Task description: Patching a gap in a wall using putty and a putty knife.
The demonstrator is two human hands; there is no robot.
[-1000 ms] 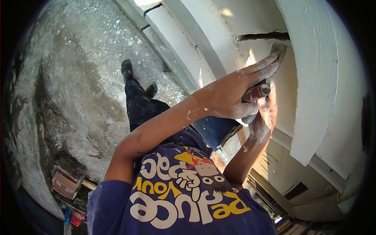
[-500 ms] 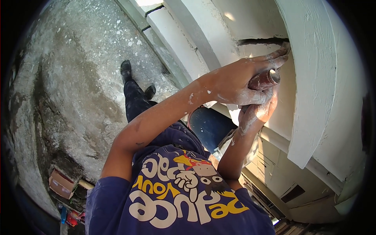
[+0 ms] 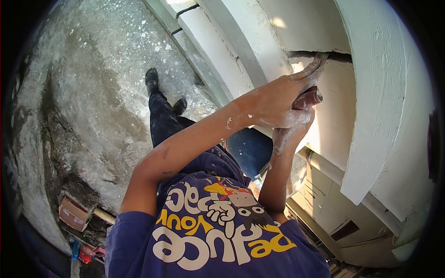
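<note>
My left hand (image 3: 282, 99) is up against the pale wall, its thumb side curled round a reddish-brown cylindrical handle (image 3: 307, 99) with a pale round end. Two of its fingers stretch out, their tips touching a dark crack (image 3: 340, 56) in the wall. Whitish smears coat the fingers. Just below, my right hand (image 3: 294, 134) rises from underneath and meets the left hand near the handle. Its fingers are mostly hidden behind the left hand, so whatever they grip does not show.
White ledges and mouldings (image 3: 218, 44) run along the wall; a broad white curved panel (image 3: 378, 102) stands at right. A dark blue container (image 3: 250, 150) is below my hands. Paint-spotted concrete floor (image 3: 97, 69) spreads left, with a cardboard box (image 3: 73, 214) at lower left.
My left fingertips have slid leftward along the crack, away from its right end. Both hands and the handle have moved left along the wall together.
</note>
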